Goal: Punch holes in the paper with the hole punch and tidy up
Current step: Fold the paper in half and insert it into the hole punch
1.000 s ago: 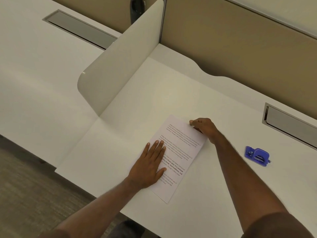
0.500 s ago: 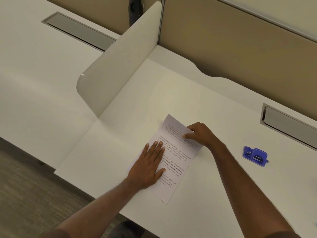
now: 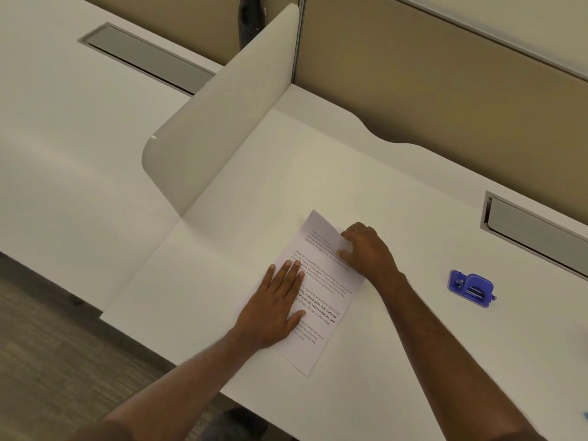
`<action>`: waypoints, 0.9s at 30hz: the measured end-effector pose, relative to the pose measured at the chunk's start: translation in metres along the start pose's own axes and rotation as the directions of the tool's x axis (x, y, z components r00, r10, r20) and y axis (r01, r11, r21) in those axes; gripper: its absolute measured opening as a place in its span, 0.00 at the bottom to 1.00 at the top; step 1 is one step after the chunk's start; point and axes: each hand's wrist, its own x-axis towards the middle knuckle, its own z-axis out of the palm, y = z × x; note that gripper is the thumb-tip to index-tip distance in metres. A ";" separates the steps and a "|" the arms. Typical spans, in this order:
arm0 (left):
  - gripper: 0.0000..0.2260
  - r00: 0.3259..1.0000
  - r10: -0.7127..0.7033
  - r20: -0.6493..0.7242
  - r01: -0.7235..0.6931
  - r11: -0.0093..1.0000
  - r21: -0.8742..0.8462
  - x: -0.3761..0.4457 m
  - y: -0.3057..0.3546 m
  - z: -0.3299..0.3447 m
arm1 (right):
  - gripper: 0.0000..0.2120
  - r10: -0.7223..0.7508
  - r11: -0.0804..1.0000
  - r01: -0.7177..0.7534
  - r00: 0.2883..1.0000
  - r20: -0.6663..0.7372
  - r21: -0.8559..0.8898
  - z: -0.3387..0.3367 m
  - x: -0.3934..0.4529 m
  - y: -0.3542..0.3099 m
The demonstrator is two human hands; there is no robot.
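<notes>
A: Where is your left hand [image 3: 276,305]?

B: Flat on the paper [image 3: 321,291], palm down, fingers straight and close together, thumb spread toward the printed lines. It grips nothing; it only presses on the sheet's left half. Your forearm runs in from the near edge of the desk [image 3: 366,186].

A: And your right hand [image 3: 366,246]?

B: It sits on the far part of the sheet, knuckles up, fingers curled. You have the sheet's right side pinched and turned over toward the left, so a folded flap lies under your fingertips. Your wrist bends inward, and your right arm crosses the desk from its near right corner.

A: How does the paper lie?

B: Slanted, toward the near edge of the desk and roughly midway along it. One corner points to the far edge, the opposite one to the near edge. The printed text faces up. The lower part lies flat; the far right part is doubled over.

A: The hole punch [image 3: 471,285]?

B: Blue, resting on the desk well apart from the paper, off to the right of your right forearm and touching neither hand. It sits toward the desk's right side, nearer than the grey cable tray [image 3: 537,227] set along the far edge.

A: Anything else?

B: A white divider panel [image 3: 222,122] stands along the desk's left edge.
</notes>
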 end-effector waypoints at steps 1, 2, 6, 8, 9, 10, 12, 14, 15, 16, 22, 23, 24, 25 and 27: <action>0.33 1.000 -0.001 -0.001 0.001 1.000 -0.002 0.000 0.000 0.000 | 0.20 0.026 1.000 -0.026 1.000 0.010 0.003 0.000 0.001 0.000; 0.33 1.000 -0.002 -0.002 0.002 1.000 -0.005 0.000 0.000 0.000 | 0.20 0.052 0.999 -0.052 0.999 0.018 0.007 0.001 0.003 -0.001; 0.33 1.000 0.001 -0.005 -0.001 1.000 -0.011 0.000 0.000 0.000 | 0.22 0.130 0.990 -0.131 0.991 0.014 0.046 0.001 0.006 -0.007; 0.33 1.000 0.001 -0.010 -0.001 1.000 -0.012 0.000 0.000 0.001 | 0.24 0.163 0.983 -0.164 0.986 0.020 0.080 -0.001 0.009 -0.010; 0.33 1.000 0.000 -0.011 -0.001 1.000 -0.012 0.000 0.000 0.001 | 0.25 0.181 0.977 -0.183 0.983 0.027 0.112 -0.001 0.011 -0.011; 0.33 1.000 -0.001 -0.010 0.001 1.000 -0.012 0.000 0.000 0.001 | 0.27 0.200 0.968 -0.203 0.979 0.035 0.148 -0.002 0.013 -0.011; 0.33 1.000 -0.004 -0.005 0.004 1.000 -0.013 0.000 -0.001 0.002 | 0.29 0.224 0.953 -0.231 0.973 0.055 0.198 -0.004 0.017 -0.010; 0.33 1.000 -0.006 -0.002 0.006 1.000 -0.012 0.001 -0.001 0.002 | 0.29 0.240 0.943 -0.252 0.968 0.080 0.218 -0.006 0.023 -0.007; 0.33 1.000 -0.006 -0.002 0.006 1.000 -0.011 0.001 -0.001 0.003 | 0.28 0.249 0.938 -0.265 0.964 0.097 0.225 -0.008 0.026 -0.005; 0.33 1.000 -0.006 -0.002 0.006 1.000 -0.011 0.001 -0.001 0.003 | 0.27 0.258 0.931 -0.279 0.959 0.118 0.234 -0.010 0.029 -0.004; 0.33 1.000 -0.009 0.001 0.009 1.000 -0.010 0.001 -0.001 0.004 | 0.22 0.255 0.853 -0.333 0.937 0.237 0.401 -0.018 0.040 0.007; 0.33 1.000 -0.008 -0.002 0.008 1.000 -0.011 0.001 -0.001 0.004 | 0.21 0.248 0.848 -0.331 0.938 0.241 0.415 -0.018 0.041 0.008; 0.33 1.000 -0.007 -0.005 0.007 1.000 -0.013 0.001 -0.001 0.005 | 0.20 0.238 0.844 -0.324 0.940 0.244 0.428 -0.018 0.041 0.008; 0.33 1.000 -0.006 -0.008 0.006 1.000 -0.015 0.000 -0.001 0.005 | 0.18 0.225 0.842 -0.315 0.943 0.247 0.437 -0.018 0.042 0.009; 0.33 1.000 -0.005 -0.013 0.004 1.000 -0.020 0.000 -0.001 0.005 | 0.15 0.198 0.844 -0.294 0.948 0.249 0.448 -0.018 0.044 0.014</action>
